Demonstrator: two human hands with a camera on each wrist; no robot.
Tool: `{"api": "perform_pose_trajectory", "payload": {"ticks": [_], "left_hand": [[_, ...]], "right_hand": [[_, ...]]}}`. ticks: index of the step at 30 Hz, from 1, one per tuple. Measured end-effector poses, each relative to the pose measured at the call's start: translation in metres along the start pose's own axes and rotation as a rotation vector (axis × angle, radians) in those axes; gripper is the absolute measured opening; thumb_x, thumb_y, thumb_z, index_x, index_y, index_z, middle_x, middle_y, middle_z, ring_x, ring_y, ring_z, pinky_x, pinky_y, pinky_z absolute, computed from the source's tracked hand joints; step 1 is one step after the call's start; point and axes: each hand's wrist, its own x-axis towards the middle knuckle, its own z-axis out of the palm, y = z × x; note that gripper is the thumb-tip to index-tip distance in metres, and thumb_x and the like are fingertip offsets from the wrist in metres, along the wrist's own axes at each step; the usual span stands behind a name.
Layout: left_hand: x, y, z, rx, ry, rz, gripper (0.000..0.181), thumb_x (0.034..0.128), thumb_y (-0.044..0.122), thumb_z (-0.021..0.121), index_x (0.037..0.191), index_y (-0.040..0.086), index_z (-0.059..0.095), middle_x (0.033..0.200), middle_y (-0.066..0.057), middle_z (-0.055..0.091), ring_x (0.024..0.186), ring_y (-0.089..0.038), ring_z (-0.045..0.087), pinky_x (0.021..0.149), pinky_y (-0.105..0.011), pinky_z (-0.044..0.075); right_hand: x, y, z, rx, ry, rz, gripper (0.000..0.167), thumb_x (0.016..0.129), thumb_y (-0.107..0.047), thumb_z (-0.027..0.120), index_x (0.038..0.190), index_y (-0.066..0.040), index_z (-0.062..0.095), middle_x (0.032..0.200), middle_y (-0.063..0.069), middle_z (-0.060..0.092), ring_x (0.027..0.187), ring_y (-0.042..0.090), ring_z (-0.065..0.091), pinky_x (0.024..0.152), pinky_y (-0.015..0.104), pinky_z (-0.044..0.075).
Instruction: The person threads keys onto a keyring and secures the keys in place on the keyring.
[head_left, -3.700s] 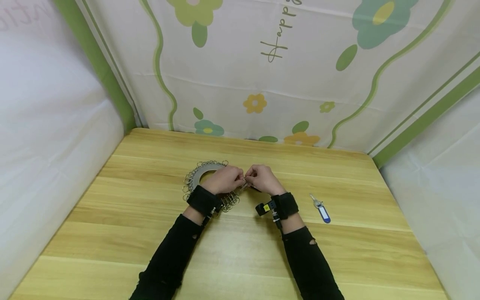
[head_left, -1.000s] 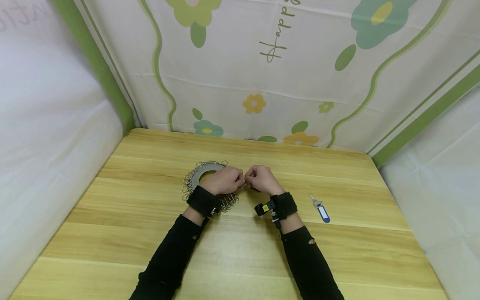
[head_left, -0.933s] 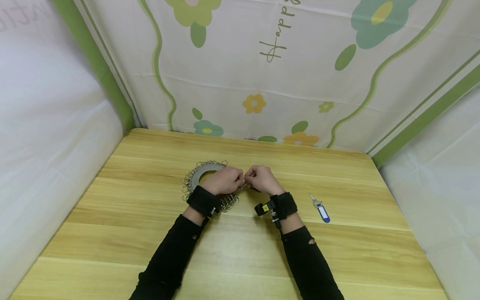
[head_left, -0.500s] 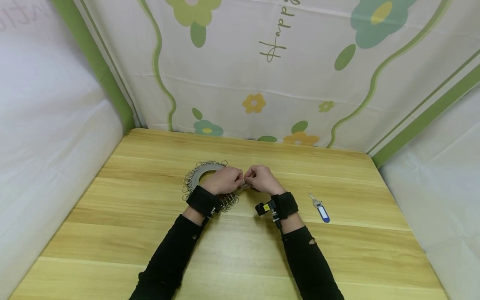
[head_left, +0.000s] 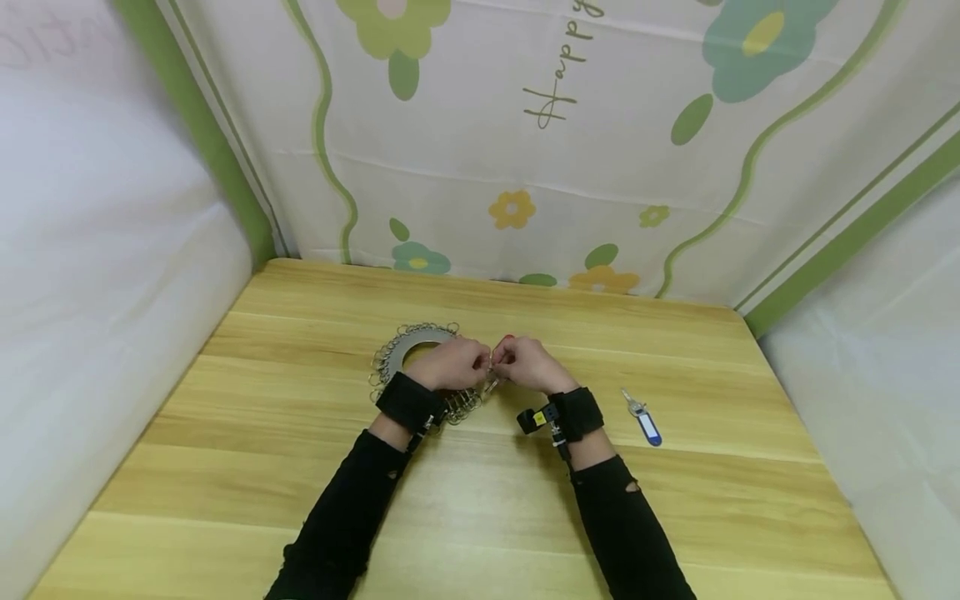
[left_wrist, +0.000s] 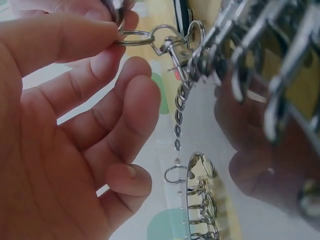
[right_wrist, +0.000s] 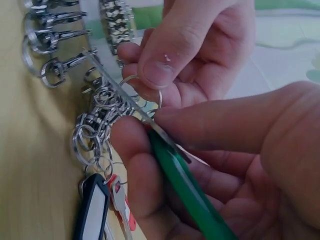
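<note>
A flat metal ring plate lined with several snap hooks and split rings lies under my left hand. In the left wrist view, my left thumb and index finger pinch a split ring joined to one of the hooks. My right hand holds a key, seen nearly edge-on, with a green key tag between curled fingers. The key crosses close to the split ring; whether it is threaded on is unclear. A bit of red shows beside the right hand in the head view.
A key with a blue tag lies on the wooden table at the right. A black tag and a red-edged key hang from the plate's hooks. White patterned cloth closes off the back and sides.
The right hand has turned and shifted slightly right, and red now shows beside it in the head view. The left hand keeps its pinch near the plate. The head view has shifted slightly.
</note>
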Motion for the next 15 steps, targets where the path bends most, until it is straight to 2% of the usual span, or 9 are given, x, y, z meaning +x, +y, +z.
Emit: {"api": "perform_pose_trajectory", "payload": {"ticks": [5, 9, 12, 15], "left_hand": [[0.0013, 0.0009, 0.0021, -0.009, -0.019, 0.019, 0.018, 0.0862, 0.005, 0.055, 0.071, 0.014, 0.051, 0.061, 0.003, 0.039, 0.049, -0.009, 0.037, 0.051, -0.023, 0.032], [0.0003, 0.0025, 0.0021, 0.004, -0.02, 0.038, 0.025, 0.0893, 0.006, 0.056, 0.067, 0.014, 0.049, 0.057, 0.003, 0.036, 0.048, -0.01, 0.035, 0.052, -0.023, 0.032], [-0.0004, 0.0031, 0.0018, 0.012, -0.018, 0.053, 0.024, 0.0907, 0.008, 0.057, 0.068, 0.014, 0.051, 0.059, 0.004, 0.039, 0.051, -0.01, 0.037, 0.055, -0.023, 0.033], [-0.0016, 0.0026, 0.0007, 0.008, -0.018, 0.037, 0.022, 0.0918, 0.011, 0.057, 0.071, 0.014, 0.053, 0.061, 0.003, 0.041, 0.053, -0.011, 0.039, 0.056, -0.023, 0.033]], "right_hand": [[-0.0016, -0.0019, -0.0001, -0.127, -0.022, -0.061, 0.009, 0.088, 0.001, 0.059, 0.09, -0.005, 0.066, 0.081, 0.003, 0.064, 0.067, 0.015, 0.056, 0.06, 0.027, 0.045], [-0.0023, -0.0021, 0.0018, -0.204, -0.054, -0.103, 0.008, 0.087, 0.001, 0.061, 0.088, -0.005, 0.066, 0.081, 0.004, 0.065, 0.065, 0.012, 0.055, 0.059, 0.026, 0.045], [-0.0028, -0.0015, 0.0046, -0.251, -0.068, -0.131, 0.009, 0.087, 0.001, 0.061, 0.087, -0.006, 0.066, 0.08, 0.003, 0.064, 0.065, 0.011, 0.054, 0.06, 0.025, 0.045], [-0.0049, -0.0019, 0.0068, -0.295, -0.074, -0.165, 0.01, 0.086, 0.004, 0.061, 0.087, -0.004, 0.067, 0.08, 0.002, 0.063, 0.066, 0.011, 0.053, 0.062, 0.025, 0.044]]}}
